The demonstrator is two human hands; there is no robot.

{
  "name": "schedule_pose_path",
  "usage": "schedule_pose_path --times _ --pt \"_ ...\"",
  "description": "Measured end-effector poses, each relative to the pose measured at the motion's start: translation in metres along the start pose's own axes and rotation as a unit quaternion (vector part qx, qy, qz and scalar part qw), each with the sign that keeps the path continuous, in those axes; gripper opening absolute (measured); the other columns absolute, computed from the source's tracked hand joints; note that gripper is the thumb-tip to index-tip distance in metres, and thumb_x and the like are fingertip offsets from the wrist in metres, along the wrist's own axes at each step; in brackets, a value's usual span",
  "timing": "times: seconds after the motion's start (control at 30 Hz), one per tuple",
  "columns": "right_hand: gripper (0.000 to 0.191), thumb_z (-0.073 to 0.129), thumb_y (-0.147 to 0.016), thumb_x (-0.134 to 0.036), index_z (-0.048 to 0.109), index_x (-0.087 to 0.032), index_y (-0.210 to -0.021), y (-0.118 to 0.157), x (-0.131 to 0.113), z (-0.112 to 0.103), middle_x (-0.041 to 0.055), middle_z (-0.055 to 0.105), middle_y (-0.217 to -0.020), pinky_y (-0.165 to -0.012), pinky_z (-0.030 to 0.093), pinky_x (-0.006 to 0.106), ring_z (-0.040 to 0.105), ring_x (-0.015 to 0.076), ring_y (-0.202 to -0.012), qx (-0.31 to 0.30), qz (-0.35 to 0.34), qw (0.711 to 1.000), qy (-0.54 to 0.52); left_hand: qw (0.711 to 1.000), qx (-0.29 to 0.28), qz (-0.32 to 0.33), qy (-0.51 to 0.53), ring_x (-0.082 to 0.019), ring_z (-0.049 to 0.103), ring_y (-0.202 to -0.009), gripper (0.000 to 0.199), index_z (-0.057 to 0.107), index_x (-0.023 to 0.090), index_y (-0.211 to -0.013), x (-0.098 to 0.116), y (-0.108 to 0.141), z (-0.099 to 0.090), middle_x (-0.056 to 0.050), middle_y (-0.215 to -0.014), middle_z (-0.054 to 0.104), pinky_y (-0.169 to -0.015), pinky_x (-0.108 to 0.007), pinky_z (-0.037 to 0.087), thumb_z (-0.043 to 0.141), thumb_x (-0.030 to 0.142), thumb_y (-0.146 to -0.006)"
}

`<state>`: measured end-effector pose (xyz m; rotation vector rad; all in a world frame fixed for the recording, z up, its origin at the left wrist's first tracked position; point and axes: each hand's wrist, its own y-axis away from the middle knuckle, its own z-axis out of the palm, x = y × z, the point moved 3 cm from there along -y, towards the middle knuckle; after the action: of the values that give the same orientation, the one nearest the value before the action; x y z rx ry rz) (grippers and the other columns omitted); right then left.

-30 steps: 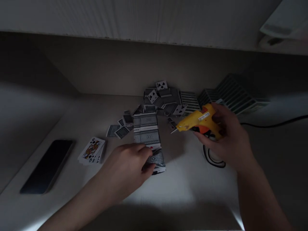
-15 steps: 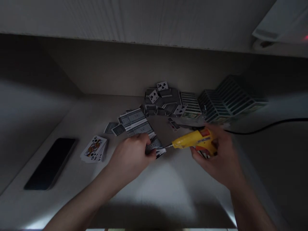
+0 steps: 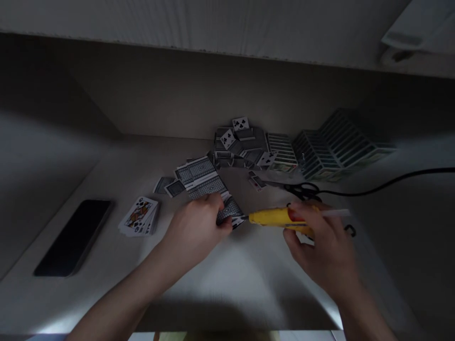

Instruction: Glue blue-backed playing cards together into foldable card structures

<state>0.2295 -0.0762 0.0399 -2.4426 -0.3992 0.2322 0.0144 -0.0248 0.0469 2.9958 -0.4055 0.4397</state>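
My left hand [image 3: 199, 227] is closed on the near end of a strip of joined playing cards [image 3: 204, 177], patterned backs facing up. In my right hand [image 3: 325, 239] is a yellow hot glue gun [image 3: 270, 217], with a white glue stick [image 3: 336, 213] poking out behind. Its nozzle meets the end of the card strip near my left thumb; whether glue is flowing I cannot make out. Beyond the glue gun lie black-handled scissors [image 3: 302, 190] beside small cut card pieces [image 3: 256, 181].
A card stack [image 3: 140, 215] topped by a queen and a dark phone [image 3: 74, 237] lie left. At the back stand a structure built of cards [image 3: 241, 147] and ridged, stair-like pieces [image 3: 337, 147]. A black cord [image 3: 391, 184] runs off right. A shelf edge [image 3: 227, 54] overhangs.
The glue gun has swung round to lie more level, and its glue stick and the scissors' handles now show. My left hand keeps its hold on the card strip.
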Motion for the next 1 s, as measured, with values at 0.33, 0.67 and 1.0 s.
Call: schedule_pose_path --times 0.33,0.67,1.0 --pt "0.037 0.062 -0.076 -0.006 0.052 -0.024 -0.107 0.005 -0.015 -0.009 0.0054 0.058 -0.091 -0.053 0.049 0.027 0.061 0.0168 -0.071 0.073 -0.057 0.995 0.035 0.999 0.008 0.002 0.044 -0.016 0.056 -0.053 0.01 0.056 0.02 -0.075 0.001 0.0 -0.003 0.001 -0.059 0.06 -0.049 -0.026 0.032 0.06 0.029 -0.074" --pt "0.038 0.06 -0.076 -0.006 0.053 -0.028 -0.106 0.012 -0.017 0.002 0.0031 0.058 -0.09 -0.055 0.05 0.025 0.062 0.0158 -0.072 0.087 -0.026 0.996 0.003 0.996 0.003 0.015 0.09 -0.012 0.053 -0.05 0.006 0.057 0.019 -0.074 -0.001 -0.001 -0.002 0.004 -0.057 0.056 -0.048 -0.024 0.031 0.06 0.024 -0.076" --pt "0.042 0.066 -0.074 -0.009 0.054 -0.031 -0.109 0.012 -0.018 -0.001 0.0009 0.057 -0.088 -0.061 0.051 0.026 0.062 0.0159 -0.074 0.105 -0.056 0.993 0.027 0.993 0.007 0.03 0.111 -0.01 0.049 -0.048 0.008 0.054 0.019 -0.068 0.001 -0.001 -0.007 0.005 -0.054 0.053 -0.048 -0.023 0.03 0.057 0.02 -0.075"
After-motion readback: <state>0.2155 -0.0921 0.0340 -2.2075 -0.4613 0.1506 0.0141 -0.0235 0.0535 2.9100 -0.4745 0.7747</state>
